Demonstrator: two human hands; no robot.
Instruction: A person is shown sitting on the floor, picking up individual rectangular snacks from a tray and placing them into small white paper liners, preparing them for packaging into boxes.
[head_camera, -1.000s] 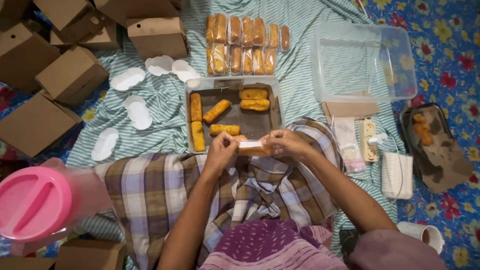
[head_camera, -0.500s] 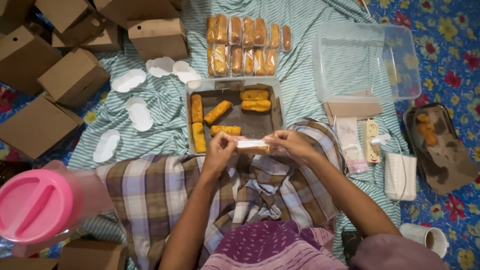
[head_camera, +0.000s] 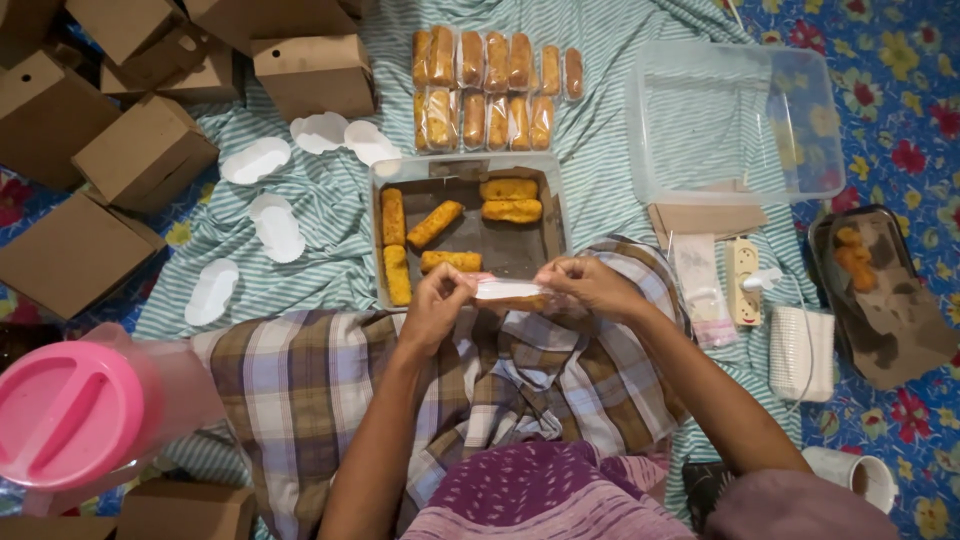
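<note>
Hands, left (head_camera: 432, 305) and right (head_camera: 590, 287), pinch a half-wrapped roll (head_camera: 508, 292) just below the baking tray (head_camera: 555, 215); six fried rolls (head_camera: 435, 223) wait there, wrapped rolls (head_camera: 495, 90) lined beyond.

A green-and-white striped cloth (head_camera: 330, 250) is lying spread over the floor ahead of the hands, and a blue sheet with bright flowers (head_camera: 900, 120) is showing past its edge out to the right. Brown cardboard boxes (head_camera: 120, 150) are sitting in a loose heap up and to the left, while a pink-lidded jug (head_camera: 75, 415) is standing at the near left. Soft, even light is falling over it all, throwing only faint shadows.
</note>
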